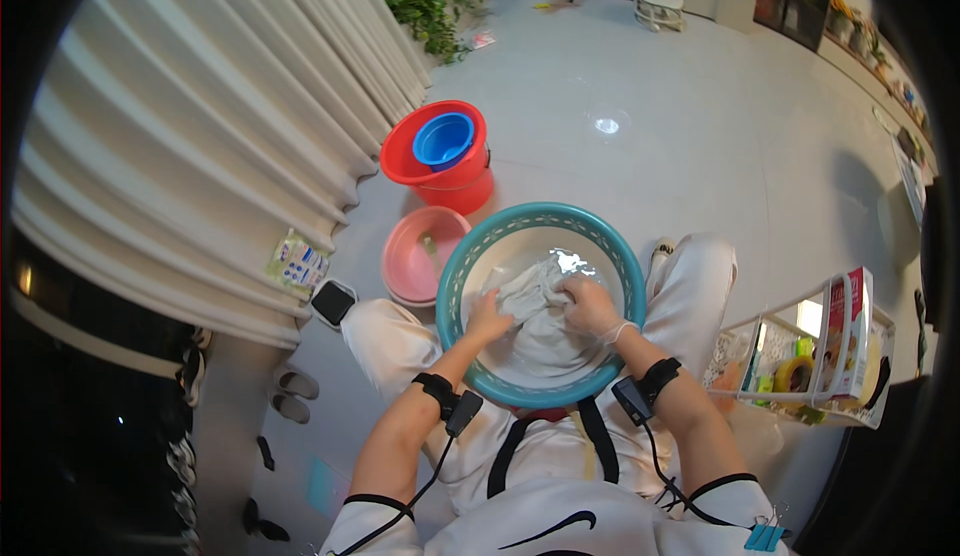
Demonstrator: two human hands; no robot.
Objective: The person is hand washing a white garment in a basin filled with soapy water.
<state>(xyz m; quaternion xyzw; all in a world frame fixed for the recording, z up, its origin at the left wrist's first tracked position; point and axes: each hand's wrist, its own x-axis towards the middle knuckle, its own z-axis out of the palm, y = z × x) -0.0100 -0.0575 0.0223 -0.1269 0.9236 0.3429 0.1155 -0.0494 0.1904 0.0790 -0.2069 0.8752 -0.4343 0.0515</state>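
Over pale floor (700, 141), your left hand (489, 317) and right hand (592, 308) grip white cloth (548, 346) (each curled in); work low inside the basin (540, 214).

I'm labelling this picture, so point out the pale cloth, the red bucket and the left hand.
Pale cloth (541, 308): head view, its bunched middle.
Red bucket (460, 190): head view, outer wall below the rim.
Left hand (490, 317): head view, back of the hand.
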